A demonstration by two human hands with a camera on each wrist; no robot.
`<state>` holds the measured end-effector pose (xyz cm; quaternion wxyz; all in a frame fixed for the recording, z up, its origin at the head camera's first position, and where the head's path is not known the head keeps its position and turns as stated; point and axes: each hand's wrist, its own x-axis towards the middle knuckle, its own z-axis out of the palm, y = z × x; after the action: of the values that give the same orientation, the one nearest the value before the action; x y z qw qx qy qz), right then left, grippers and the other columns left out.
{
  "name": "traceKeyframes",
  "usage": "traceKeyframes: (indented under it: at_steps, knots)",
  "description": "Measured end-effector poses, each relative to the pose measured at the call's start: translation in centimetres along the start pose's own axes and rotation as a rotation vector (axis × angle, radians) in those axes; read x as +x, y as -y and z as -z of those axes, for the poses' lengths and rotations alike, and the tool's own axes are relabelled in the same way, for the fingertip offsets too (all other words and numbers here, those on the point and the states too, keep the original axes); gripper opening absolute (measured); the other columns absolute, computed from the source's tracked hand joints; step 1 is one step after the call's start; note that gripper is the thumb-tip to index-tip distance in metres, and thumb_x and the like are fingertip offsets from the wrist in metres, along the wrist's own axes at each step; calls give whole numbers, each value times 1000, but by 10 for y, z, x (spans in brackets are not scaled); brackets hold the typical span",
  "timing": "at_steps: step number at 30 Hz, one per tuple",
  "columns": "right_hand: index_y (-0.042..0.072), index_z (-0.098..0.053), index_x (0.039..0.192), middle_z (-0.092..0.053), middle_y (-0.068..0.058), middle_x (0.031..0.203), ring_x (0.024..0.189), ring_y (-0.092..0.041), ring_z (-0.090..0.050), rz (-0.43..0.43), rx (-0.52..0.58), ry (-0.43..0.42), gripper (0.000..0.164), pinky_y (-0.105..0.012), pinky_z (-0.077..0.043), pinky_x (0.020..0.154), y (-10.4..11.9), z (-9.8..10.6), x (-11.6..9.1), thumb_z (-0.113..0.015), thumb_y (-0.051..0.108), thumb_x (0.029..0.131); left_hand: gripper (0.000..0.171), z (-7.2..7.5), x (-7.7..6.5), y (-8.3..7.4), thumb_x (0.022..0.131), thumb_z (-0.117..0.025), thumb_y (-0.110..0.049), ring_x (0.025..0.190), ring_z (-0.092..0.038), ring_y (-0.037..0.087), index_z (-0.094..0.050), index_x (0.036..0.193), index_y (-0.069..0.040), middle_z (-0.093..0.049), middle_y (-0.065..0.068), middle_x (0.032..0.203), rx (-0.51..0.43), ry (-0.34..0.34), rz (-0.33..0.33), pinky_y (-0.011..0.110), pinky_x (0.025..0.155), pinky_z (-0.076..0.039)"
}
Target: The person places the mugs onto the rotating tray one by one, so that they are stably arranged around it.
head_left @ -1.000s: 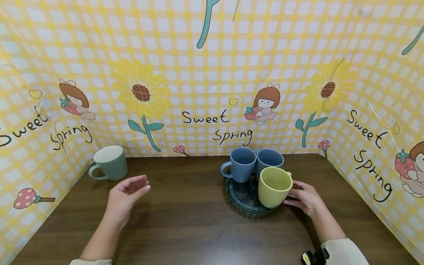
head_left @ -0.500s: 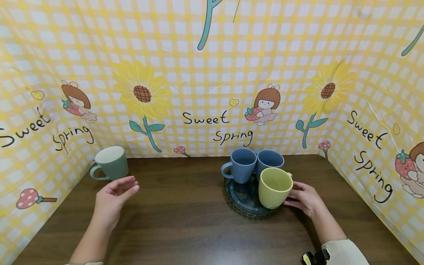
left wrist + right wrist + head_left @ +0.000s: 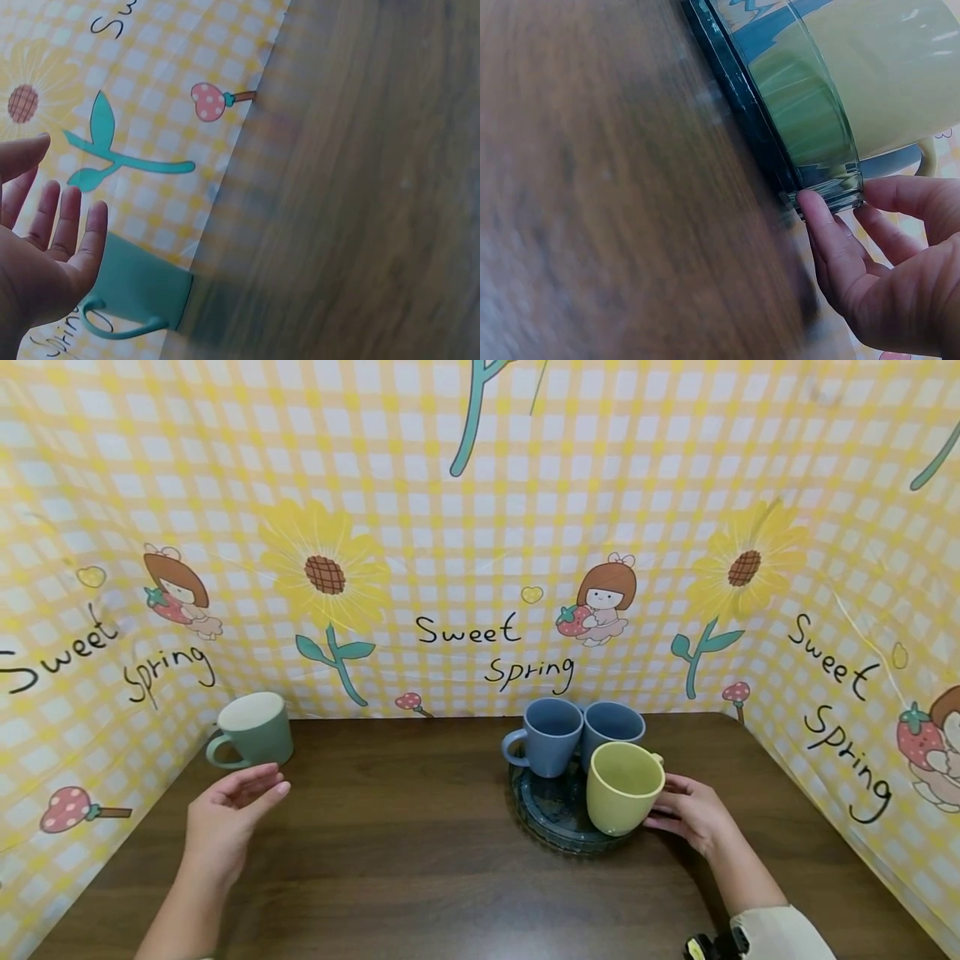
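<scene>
In the head view, a green mug (image 3: 257, 731) stands at the back left of the table, its handle to the left. My left hand (image 3: 222, 827) hovers just in front of it with fingers loosely bent and holding nothing. The left wrist view has the mug (image 3: 142, 285) beyond the left hand (image 3: 52, 262), partly hidden by it. On the right, a round dark glass tray (image 3: 547, 810) bears two blue mugs (image 3: 553, 747) and a yellow mug (image 3: 622, 793). My right hand (image 3: 693, 814) pinches the tray's rim beside the yellow mug, seen closely in the right wrist view (image 3: 885, 277).
A brown wooden table (image 3: 405, 877) spreads between the two hands. Yellow checked cloth (image 3: 465, 552) printed with flowers and "Sweet Spring" walls in the back and both sides.
My left hand has moved left, from the right side of the green mug to in front of it. My right hand, the tray and its mugs keep their places.
</scene>
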<state>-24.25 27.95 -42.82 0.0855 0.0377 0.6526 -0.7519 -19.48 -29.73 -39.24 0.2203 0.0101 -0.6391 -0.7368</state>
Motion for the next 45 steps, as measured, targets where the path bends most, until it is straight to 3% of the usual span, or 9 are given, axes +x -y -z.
traceKeyframes:
  at_steps: [17, 27, 33, 45]
  knots:
    - [-3, -48, 131, -63, 0, 100, 86, -19, -66, 1, 7, 4, 41, -41, -59, 78, -2, 2, -1, -60, -4, 92, 28, 27, 14, 3, 76, -79, 9, 84, -68, 5, -73, 101, -1, -74, -6, 87, -31, -149, 52, 12, 74, -53]
    - [2, -55, 124, -63, 0, 99, 86, -20, -66, 4, 19, 18, 33, -41, -59, 78, -1, 2, -1, -60, -4, 92, 31, 41, 27, 7, 72, -80, 12, 83, -67, 6, -72, 99, -1, -72, -5, 85, -48, -310, 56, 11, 70, -53]
    - [5, -57, 121, -63, 0, 99, 86, -19, -66, 4, 22, 23, 30, -41, -59, 78, -1, 2, 0, -59, -4, 92, 37, 49, 35, 7, 73, -80, 12, 89, -63, 6, -72, 106, -4, -71, -7, 91, -66, -322, 58, 10, 70, -53]
    - [-2, -49, 132, -63, 0, 100, 86, -21, -66, -5, 7, 30, 39, -42, -59, 79, -3, 4, 0, -59, -2, 94, 47, 66, 53, 11, 72, -81, 10, 89, -66, 2, -73, 114, -9, -74, -8, 93, -181, -359, 162, 8, 72, -51]
